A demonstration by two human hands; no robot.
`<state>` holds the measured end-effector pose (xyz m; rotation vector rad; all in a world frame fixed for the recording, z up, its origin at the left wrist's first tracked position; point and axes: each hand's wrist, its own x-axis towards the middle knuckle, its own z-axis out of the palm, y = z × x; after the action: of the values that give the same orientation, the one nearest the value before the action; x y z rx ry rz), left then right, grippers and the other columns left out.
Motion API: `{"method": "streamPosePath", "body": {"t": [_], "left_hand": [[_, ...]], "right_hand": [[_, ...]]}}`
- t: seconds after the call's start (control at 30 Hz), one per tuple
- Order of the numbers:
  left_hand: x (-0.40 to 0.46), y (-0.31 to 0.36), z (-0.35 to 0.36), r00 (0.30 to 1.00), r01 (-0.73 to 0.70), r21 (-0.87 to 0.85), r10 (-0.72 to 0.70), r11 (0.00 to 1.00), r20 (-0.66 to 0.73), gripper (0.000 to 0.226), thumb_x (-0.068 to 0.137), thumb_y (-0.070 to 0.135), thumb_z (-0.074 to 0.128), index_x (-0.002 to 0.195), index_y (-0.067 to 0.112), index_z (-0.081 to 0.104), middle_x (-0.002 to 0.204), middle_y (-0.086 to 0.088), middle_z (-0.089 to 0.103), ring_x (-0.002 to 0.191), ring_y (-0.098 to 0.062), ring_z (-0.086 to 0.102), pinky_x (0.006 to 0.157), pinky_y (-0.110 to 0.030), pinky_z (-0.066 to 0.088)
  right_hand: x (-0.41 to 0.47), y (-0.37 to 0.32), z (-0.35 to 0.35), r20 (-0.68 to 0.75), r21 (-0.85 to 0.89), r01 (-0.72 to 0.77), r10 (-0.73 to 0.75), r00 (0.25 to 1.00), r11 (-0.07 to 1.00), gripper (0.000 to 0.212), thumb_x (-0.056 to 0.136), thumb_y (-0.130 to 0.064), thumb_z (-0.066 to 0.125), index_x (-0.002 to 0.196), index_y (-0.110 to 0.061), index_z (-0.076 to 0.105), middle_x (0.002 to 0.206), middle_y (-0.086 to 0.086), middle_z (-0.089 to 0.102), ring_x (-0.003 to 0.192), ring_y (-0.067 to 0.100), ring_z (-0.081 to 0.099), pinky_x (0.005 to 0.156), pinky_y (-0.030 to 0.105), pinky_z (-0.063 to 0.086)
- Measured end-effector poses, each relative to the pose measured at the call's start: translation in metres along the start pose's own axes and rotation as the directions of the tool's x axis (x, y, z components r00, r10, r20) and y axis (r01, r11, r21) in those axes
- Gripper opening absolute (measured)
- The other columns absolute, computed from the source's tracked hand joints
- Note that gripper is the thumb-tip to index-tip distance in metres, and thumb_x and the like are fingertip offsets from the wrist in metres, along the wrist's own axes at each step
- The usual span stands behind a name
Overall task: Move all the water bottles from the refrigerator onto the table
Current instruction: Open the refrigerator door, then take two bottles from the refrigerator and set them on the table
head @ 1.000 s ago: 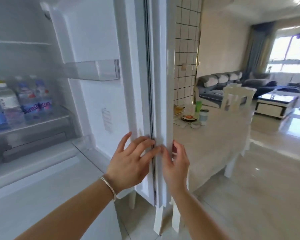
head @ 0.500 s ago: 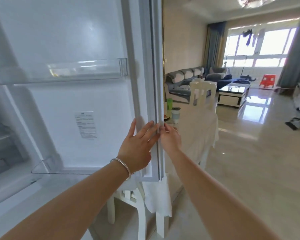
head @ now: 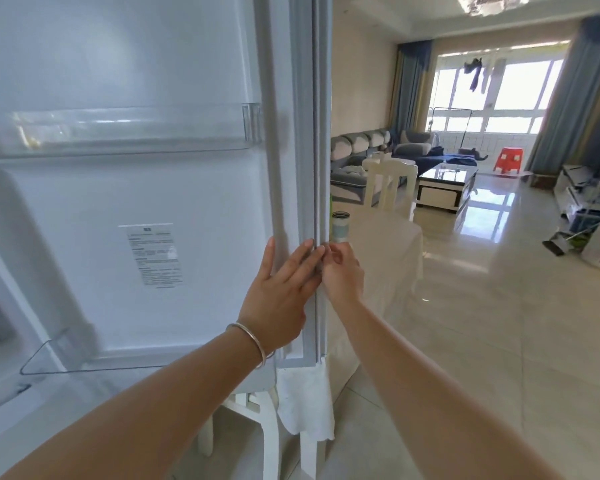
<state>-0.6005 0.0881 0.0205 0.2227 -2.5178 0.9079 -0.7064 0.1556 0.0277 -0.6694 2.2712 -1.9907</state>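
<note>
The refrigerator door stands open and its white inner side fills the left half of the view. My left hand lies flat with straight fingers on the grey seal along the door's free edge. Just to its right, my right hand curls its fingers round the outer edge of that door. Behind the door stands the table under a white cloth. No water bottle is in view, and the refrigerator's interior is cut off at the left.
The door carries an upper clear bin and a lower clear bin, both without bottles. A lidded cup sits on the table by the door edge. White chairs stand at the table. Tiled floor opens to the right.
The door has swung further open, and my view has turned right with it. The shelf of water bottles seen a second ago has left the view. Both hands stay on the door edge.
</note>
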Motion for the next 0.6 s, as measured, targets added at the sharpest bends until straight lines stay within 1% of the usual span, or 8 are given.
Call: {"method": "streamPosePath", "body": {"t": [0.13, 0.23, 0.3, 0.33, 0.37, 0.43, 0.5, 0.6], "left_hand": [[0.002, 0.012, -0.007, 0.995, -0.099, -0.135, 0.099, 0.986, -0.009, 0.067, 0.082, 0.03, 0.053, 0.145, 0.024, 0.032, 0.158, -0.004, 0.019, 0.147, -0.026, 0.009, 0.111, -0.057, -0.02], [0.003, 0.014, -0.028, 0.978, -0.148, -0.256, 0.101, 0.955, -0.185, 0.053, 0.072, 0.034, 0.063, 0.124, 0.024, 0.057, 0.143, -0.007, 0.047, 0.136, -0.027, 0.038, 0.116, -0.053, 0.014], [-0.005, 0.001, -0.045, 0.96, -0.096, -0.411, -0.024, 0.907, -0.278, 0.04, 0.074, 0.033, 0.057, 0.112, 0.022, 0.062, 0.122, -0.005, 0.061, 0.113, -0.026, 0.058, 0.101, -0.043, 0.043], [-0.014, -0.007, -0.053, 0.953, -0.048, -0.479, -0.104, 0.877, -0.286, 0.036, 0.075, 0.032, 0.053, 0.107, 0.02, 0.064, 0.113, -0.004, 0.064, 0.1, -0.025, 0.062, 0.087, -0.035, 0.049], [-0.024, -0.017, -0.061, 0.945, 0.019, -0.513, -0.182, 0.858, -0.27, 0.035, 0.075, 0.033, 0.05, 0.104, 0.02, 0.065, 0.107, -0.002, 0.065, 0.09, -0.023, 0.063, 0.073, -0.028, 0.048], [-0.051, -0.039, -0.073, 0.925, 0.178, -0.512, -0.32, 0.84, -0.204, 0.036, 0.076, 0.035, 0.046, 0.102, 0.02, 0.066, 0.104, 0.0, 0.065, 0.085, -0.022, 0.064, 0.059, -0.025, 0.044], [-0.088, -0.062, -0.083, 0.882, 0.349, -0.497, -0.458, 0.795, -0.112, 0.033, 0.081, 0.034, 0.049, 0.106, 0.021, 0.064, 0.11, 0.0, 0.063, 0.093, -0.022, 0.063, 0.062, -0.029, 0.052], [-0.153, -0.089, -0.095, 0.752, 0.587, -0.474, -0.659, 0.656, 0.02, 0.029, 0.086, 0.03, 0.055, 0.114, 0.023, 0.061, 0.118, 0.003, 0.059, 0.102, -0.018, 0.06, 0.071, -0.033, 0.053]], "right_hand": [[-0.005, 0.008, -0.017, -0.101, -0.1, -0.045, 0.035, 0.994, 0.994, 0.018, 0.094, -0.022, 0.044, 0.104, -0.016, 0.057, 0.105, 0.007, 0.061, 0.093, 0.02, 0.054, 0.078, 0.026, 0.035], [-0.014, -0.01, -0.035, -0.355, 0.017, 0.081, -0.07, 0.932, 0.997, 0.018, 0.093, -0.019, 0.048, 0.107, -0.011, 0.056, 0.106, 0.007, 0.06, 0.092, 0.018, 0.054, 0.075, 0.018, 0.037], [-0.028, -0.032, -0.035, -0.441, 0.11, 0.279, -0.204, 0.874, 0.954, 0.016, 0.093, -0.014, 0.048, 0.105, -0.007, 0.056, 0.1, 0.007, 0.059, 0.085, 0.01, 0.054, 0.07, 0.006, 0.036], [-0.037, -0.044, -0.031, -0.453, 0.129, 0.367, -0.274, 0.848, 0.921, 0.015, 0.092, -0.011, 0.048, 0.104, -0.005, 0.056, 0.097, 0.007, 0.057, 0.08, 0.002, 0.052, 0.069, 0.003, 0.035], [-0.046, -0.055, -0.025, -0.45, 0.137, 0.439, -0.339, 0.826, 0.888, 0.016, 0.091, -0.01, 0.047, 0.102, -0.003, 0.056, 0.094, 0.006, 0.056, 0.076, -0.004, 0.05, 0.068, 0.004, 0.035], [-0.07, -0.072, -0.006, -0.411, 0.152, 0.543, -0.446, 0.795, 0.826, 0.016, 0.089, -0.01, 0.046, 0.098, -0.003, 0.056, 0.091, 0.003, 0.053, 0.073, 0.002, 0.048, 0.069, 0.009, 0.035], [-0.099, -0.084, 0.022, -0.308, 0.19, 0.588, -0.52, 0.796, 0.786, 0.016, 0.089, -0.013, 0.045, 0.098, -0.005, 0.056, 0.091, 0.002, 0.054, 0.077, 0.014, 0.048, 0.069, 0.016, 0.037], [-0.15, -0.089, 0.072, -0.095, 0.258, 0.572, -0.568, 0.817, 0.779, 0.013, 0.088, -0.014, 0.045, 0.096, -0.01, 0.056, 0.089, 0.0, 0.055, 0.076, 0.02, 0.05, 0.066, 0.015, 0.037]]}}
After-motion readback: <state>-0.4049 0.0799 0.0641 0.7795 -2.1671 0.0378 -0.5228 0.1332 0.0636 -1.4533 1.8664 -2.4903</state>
